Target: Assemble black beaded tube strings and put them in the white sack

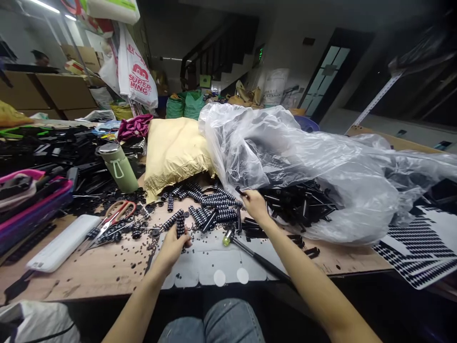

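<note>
Green flask (120,172); white shopping bag (137,71)

Faded blue jeans (233,321), bare forearms (298,264)

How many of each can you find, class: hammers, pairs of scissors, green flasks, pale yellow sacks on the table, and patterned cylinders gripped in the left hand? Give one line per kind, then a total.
Hammer: 1
Scissors: 1 pair
Green flask: 1
Pale yellow sack: 1
Patterned cylinder in the left hand: 1
Total: 5
</note>
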A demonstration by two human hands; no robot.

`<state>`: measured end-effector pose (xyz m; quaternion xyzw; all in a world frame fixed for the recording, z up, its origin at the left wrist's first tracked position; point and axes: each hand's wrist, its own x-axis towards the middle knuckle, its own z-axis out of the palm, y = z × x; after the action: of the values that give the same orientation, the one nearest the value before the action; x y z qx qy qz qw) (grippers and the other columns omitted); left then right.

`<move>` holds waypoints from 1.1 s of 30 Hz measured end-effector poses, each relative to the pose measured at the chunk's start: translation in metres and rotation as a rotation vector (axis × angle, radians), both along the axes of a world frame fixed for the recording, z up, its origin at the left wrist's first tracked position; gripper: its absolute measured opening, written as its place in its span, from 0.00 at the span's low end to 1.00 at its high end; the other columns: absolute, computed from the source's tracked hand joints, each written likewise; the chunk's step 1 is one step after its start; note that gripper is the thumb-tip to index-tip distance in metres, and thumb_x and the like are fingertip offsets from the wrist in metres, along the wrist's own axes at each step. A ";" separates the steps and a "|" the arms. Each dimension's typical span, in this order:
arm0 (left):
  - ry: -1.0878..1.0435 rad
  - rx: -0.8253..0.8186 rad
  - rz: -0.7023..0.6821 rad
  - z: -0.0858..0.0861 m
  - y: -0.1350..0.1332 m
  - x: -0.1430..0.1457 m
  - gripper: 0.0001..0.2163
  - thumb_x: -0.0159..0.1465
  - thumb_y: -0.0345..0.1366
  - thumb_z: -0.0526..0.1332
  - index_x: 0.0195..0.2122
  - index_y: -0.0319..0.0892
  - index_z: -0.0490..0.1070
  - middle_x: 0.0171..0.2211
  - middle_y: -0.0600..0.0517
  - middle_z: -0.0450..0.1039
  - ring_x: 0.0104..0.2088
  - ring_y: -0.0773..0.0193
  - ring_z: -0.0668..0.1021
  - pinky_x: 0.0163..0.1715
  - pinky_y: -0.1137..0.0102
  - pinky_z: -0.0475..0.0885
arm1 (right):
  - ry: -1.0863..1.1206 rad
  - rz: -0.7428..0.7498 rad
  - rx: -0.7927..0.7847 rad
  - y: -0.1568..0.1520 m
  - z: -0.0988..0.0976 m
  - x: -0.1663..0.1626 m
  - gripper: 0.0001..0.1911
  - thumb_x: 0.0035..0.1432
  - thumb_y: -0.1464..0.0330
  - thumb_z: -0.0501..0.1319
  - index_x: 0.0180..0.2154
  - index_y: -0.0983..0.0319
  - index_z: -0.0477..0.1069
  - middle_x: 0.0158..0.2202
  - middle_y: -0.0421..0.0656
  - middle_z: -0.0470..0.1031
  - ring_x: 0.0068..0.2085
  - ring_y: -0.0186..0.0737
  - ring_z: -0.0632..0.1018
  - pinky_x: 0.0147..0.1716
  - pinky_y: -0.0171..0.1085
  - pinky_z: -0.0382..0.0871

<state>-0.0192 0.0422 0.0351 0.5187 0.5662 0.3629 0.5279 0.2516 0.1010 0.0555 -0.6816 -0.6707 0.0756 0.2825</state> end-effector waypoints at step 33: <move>0.904 0.366 -0.318 -0.001 -0.054 -0.022 0.11 0.60 0.33 0.51 0.43 0.41 0.65 0.42 0.43 0.65 0.36 0.57 0.74 0.34 0.66 0.66 | 0.390 0.451 -0.292 -0.150 -0.038 -0.080 0.56 0.33 0.55 0.68 0.59 0.59 0.40 0.60 0.52 0.46 0.60 0.51 0.51 0.57 0.52 0.49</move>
<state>-0.0416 -0.0118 0.0342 0.7874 0.5794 0.1106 0.1794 0.1720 -0.0493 0.0179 -0.5218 -0.7202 0.3606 0.2812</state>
